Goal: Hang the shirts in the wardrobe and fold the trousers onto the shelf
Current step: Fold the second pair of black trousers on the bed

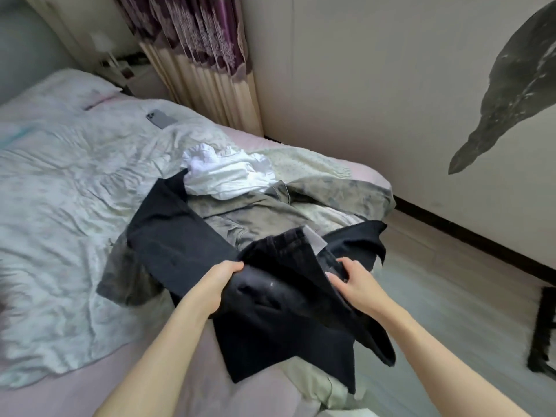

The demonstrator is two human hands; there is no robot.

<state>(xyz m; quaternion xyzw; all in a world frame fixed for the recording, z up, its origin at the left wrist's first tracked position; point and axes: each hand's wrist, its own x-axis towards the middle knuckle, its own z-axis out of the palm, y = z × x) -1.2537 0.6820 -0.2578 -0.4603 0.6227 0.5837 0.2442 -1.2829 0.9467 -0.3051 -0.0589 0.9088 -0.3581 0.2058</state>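
Note:
Black trousers point(279, 308) lie across the near corner of the bed, their waistband raised between my hands. My left hand point(221, 284) grips the left side of the waistband. My right hand point(352, 281) pinches the right side, fingers curled into the cloth. One black leg point(168, 230) stretches away to the left. Under the trousers lies a grey washed-out garment point(261, 212). A crumpled white garment point(228, 173) sits behind that, farther up the bed.
The bed point(126, 371) has a pink sheet and a rumpled pale quilt point(60, 206). A phone point(161, 118) lies on the quilt near the pillow. Curtains point(204, 64) hang at the back, a pale wall point(361, 85) stands on the right, and wooden floor point(451, 281) runs alongside the bed.

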